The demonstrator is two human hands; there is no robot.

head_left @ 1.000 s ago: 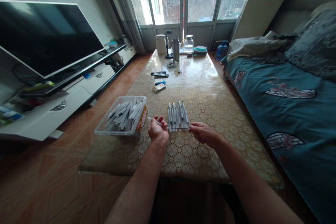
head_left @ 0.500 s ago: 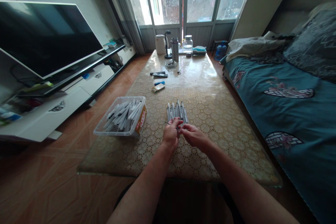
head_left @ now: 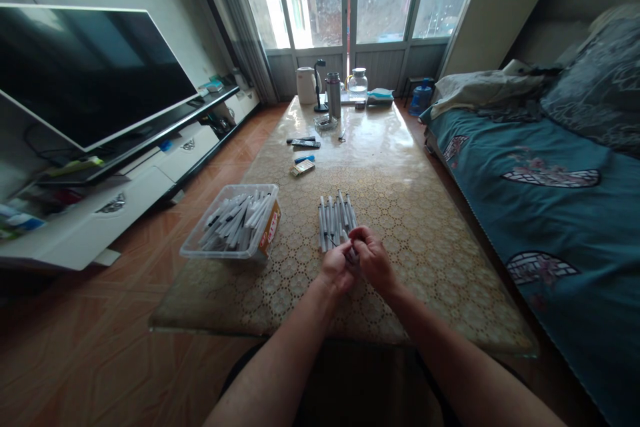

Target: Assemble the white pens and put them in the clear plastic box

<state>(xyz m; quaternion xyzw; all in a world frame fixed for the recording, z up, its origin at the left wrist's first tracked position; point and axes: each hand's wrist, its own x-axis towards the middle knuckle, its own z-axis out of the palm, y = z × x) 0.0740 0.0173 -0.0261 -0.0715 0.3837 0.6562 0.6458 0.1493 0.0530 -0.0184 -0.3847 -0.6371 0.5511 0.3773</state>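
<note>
Head | clear tub [head_left: 271,228]: heaped pens [head_left: 236,221] | fingers [head_left: 360,233]: apparently pen parts [head_left: 345,235]

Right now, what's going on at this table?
A person's left hand and right hand are close together over the table, fingering a slim, pale pen piece, partly hidden by the fingers. Just beyond them lies a row of pens. To the left stands a clear plastic tub filled with similar pens.
</note>
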